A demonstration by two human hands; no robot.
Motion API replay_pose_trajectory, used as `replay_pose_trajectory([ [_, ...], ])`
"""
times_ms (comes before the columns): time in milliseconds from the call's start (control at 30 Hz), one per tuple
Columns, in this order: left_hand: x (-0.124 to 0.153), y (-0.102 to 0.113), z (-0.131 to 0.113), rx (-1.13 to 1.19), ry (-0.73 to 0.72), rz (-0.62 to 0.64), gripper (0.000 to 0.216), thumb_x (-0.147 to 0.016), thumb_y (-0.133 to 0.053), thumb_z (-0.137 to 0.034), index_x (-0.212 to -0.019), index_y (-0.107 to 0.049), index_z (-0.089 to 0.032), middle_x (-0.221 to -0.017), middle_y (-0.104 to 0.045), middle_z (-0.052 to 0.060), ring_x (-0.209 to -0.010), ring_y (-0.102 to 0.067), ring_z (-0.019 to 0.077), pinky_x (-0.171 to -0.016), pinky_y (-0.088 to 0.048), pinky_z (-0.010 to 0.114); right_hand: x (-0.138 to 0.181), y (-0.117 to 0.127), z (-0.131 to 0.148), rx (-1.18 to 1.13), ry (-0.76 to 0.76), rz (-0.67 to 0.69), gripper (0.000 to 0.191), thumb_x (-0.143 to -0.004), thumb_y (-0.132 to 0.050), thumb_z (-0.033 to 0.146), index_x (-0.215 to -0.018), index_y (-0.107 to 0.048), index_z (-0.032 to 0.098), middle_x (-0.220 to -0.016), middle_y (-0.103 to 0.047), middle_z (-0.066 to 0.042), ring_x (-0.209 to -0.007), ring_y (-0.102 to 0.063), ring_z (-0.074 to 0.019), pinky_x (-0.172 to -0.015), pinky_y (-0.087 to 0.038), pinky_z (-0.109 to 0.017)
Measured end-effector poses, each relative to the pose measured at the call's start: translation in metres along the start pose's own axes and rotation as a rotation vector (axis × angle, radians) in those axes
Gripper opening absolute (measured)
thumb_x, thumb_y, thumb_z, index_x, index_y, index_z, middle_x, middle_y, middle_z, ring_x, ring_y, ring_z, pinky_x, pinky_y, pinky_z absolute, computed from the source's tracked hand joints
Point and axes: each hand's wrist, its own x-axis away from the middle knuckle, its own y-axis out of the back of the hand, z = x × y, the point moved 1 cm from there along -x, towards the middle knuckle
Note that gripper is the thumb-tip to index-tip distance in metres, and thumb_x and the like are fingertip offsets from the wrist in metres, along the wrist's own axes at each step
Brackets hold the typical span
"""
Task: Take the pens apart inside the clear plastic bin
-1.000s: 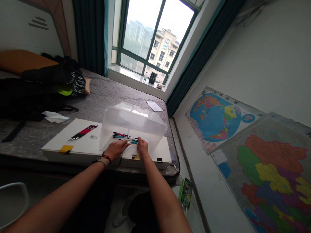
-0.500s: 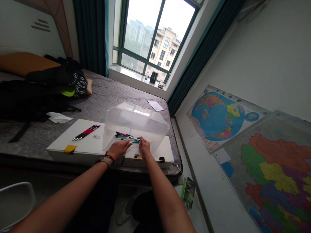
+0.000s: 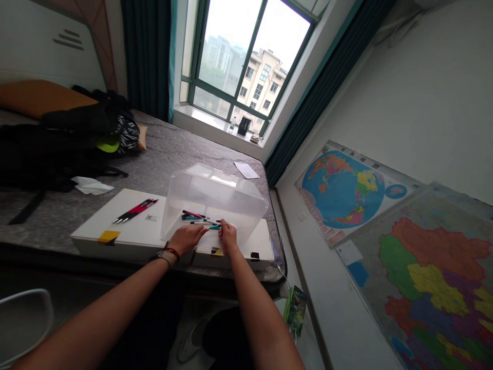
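My left hand (image 3: 187, 238) and my right hand (image 3: 228, 237) pinch the two ends of a teal pen (image 3: 214, 226) between them, just in front of a clear plastic bin (image 3: 215, 198) lying on its side. Inside the bin's mouth lie a few more pens (image 3: 192, 215), red, teal and dark. The bin rests on a flat white box (image 3: 127, 231). A bundle of red and black pens (image 3: 134, 210) lies on the box to the left. My left wrist carries a watch and a red band.
The box sits at the near edge of a grey mattress (image 3: 165, 154). Black bags and clothes (image 3: 65, 139) are piled at the left, with white tissue (image 3: 90, 187) beside them. Maps (image 3: 385, 216) lean on the right wall. A white chair (image 3: 23, 318) is at lower left.
Both hands stay on the teal pen in front of the bin; only the view shifts slightly.
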Motion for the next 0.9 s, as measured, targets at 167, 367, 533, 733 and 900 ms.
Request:
replay_pose_trajectory([
  [167,-0.0012,0.0001,0.0,-0.009,0.025,0.022,0.055,-0.099,-0.022,-0.053,-0.092,-0.066,-0.022,-0.08,-0.068,0.008,-0.075,-0.062,0.0191,-0.066,-0.038,0.028,-0.0016,0.0009,-0.0009,0.037,0.012,0.018,0.038,-0.086,-0.053,0.054,-0.066,-0.045,0.022,-0.048,-0.041,0.007,-0.04,-0.029,-0.0081,-0.039,-0.024,-0.022],
  [367,-0.002,0.0034,0.001,0.05,0.071,0.039,0.053,-0.098,-0.023,-0.056,-0.094,-0.066,-0.024,-0.084,-0.07,0.006,-0.079,-0.065,0.0191,-0.063,-0.038,0.027,-0.0027,0.0032,-0.0016,-0.061,0.016,0.02,0.031,-0.082,-0.059,0.047,-0.07,-0.049,0.021,-0.053,-0.048,0.006,-0.042,-0.033,-0.0077,-0.04,-0.025,-0.021],
  [533,-0.0018,0.004,0.0013,0.144,0.135,0.009,0.046,-0.092,-0.038,-0.064,-0.101,-0.059,-0.024,-0.078,-0.069,0.001,-0.069,-0.064,0.0184,-0.058,-0.038,0.026,-0.0013,0.0036,-0.0015,-0.083,0.023,-0.01,0.034,-0.08,-0.061,0.05,-0.069,-0.05,0.02,-0.052,-0.049,0.006,-0.041,-0.033,-0.0074,-0.04,-0.025,-0.021],
  [733,-0.0015,0.0042,0.0007,0.15,0.105,-0.009,0.043,-0.091,-0.041,-0.063,-0.103,-0.058,-0.025,-0.09,-0.071,0.002,-0.078,-0.067,0.0199,-0.063,-0.042,0.027,-0.0012,0.0026,-0.0011,-0.018,0.037,-0.03,0.037,-0.08,-0.06,0.055,-0.068,-0.049,0.021,-0.049,-0.047,0.007,-0.04,-0.034,-0.0078,-0.04,-0.027,-0.022],
  [900,-0.0016,0.0046,0.0004,0.111,0.115,0.017,0.045,-0.096,-0.032,-0.06,-0.102,-0.059,-0.025,-0.089,-0.072,0.004,-0.079,-0.067,0.0204,-0.064,-0.041,0.027,-0.0017,0.0023,-0.0016,-0.025,0.035,-0.035,0.038,-0.08,-0.058,0.054,-0.065,-0.048,0.021,-0.049,-0.049,0.006,-0.04,-0.035,-0.0079,-0.04,-0.026,-0.022],
])
